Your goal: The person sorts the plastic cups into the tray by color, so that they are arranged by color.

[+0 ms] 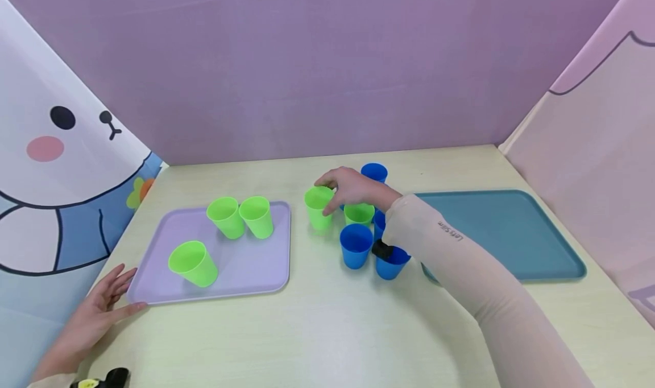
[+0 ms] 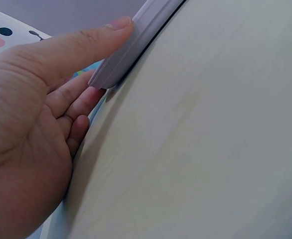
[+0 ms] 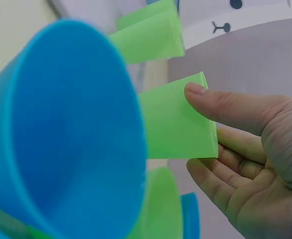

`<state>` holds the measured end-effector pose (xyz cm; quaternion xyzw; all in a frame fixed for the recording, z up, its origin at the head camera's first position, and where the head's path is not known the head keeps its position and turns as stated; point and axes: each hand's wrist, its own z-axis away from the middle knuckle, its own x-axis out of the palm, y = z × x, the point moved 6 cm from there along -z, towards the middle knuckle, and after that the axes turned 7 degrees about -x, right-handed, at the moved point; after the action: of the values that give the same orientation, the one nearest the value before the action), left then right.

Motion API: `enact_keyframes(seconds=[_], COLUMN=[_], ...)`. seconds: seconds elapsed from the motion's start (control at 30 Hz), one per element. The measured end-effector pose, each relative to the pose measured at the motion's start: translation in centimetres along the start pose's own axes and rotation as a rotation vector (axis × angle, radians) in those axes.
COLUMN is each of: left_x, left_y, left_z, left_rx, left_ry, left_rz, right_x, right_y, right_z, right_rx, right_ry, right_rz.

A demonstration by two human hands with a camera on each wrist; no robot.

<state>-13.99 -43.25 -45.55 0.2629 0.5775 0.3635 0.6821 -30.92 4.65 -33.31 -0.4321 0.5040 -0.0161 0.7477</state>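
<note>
Between its thumb and fingers, my right hand (image 1: 353, 188) pinches the rim of a light green cup (image 1: 319, 213), upright left of the cup cluster. In the right wrist view the thumb lies on the side of this green cup (image 3: 178, 122), with fingers at the opposite side. My left hand (image 1: 97, 317) holds the near left corner of a lilac tray (image 1: 245, 283); its thumb lies on the tray rim (image 2: 121, 55) in the left wrist view. Three green cups stand on this tray, one (image 1: 194, 264) toward the front, and two (image 1: 227, 218) side by side behind it.
Beside my right hand stand another green cup (image 1: 359, 213) and several blue cups (image 1: 356, 247), some partly hidden by the hand and sleeve. At the right lies a teal tray (image 1: 506, 234), partly behind my forearm. A purple cloth backdrop (image 1: 317, 81) borders the table's far edge.
</note>
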Motion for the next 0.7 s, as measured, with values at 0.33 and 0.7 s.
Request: enact_keyframes(seconds=[0.33, 0.7], left_x=[-0.1, -0.1], left_y=[-0.2, -0.5], left_z=[-0.1, -0.3], left_rx=[0.037, 0.055], left_ry=[0.019, 0.028], left_rz=[0.009, 0.020], right_x=[-0.6, 0.3], right_y=[-1.9, -3.5], right_z=[0.3, 0.3], right_rx=[-0.040, -0.055], right_ry=[0.020, 0.034], right_rz=[-0.024, -0.060])
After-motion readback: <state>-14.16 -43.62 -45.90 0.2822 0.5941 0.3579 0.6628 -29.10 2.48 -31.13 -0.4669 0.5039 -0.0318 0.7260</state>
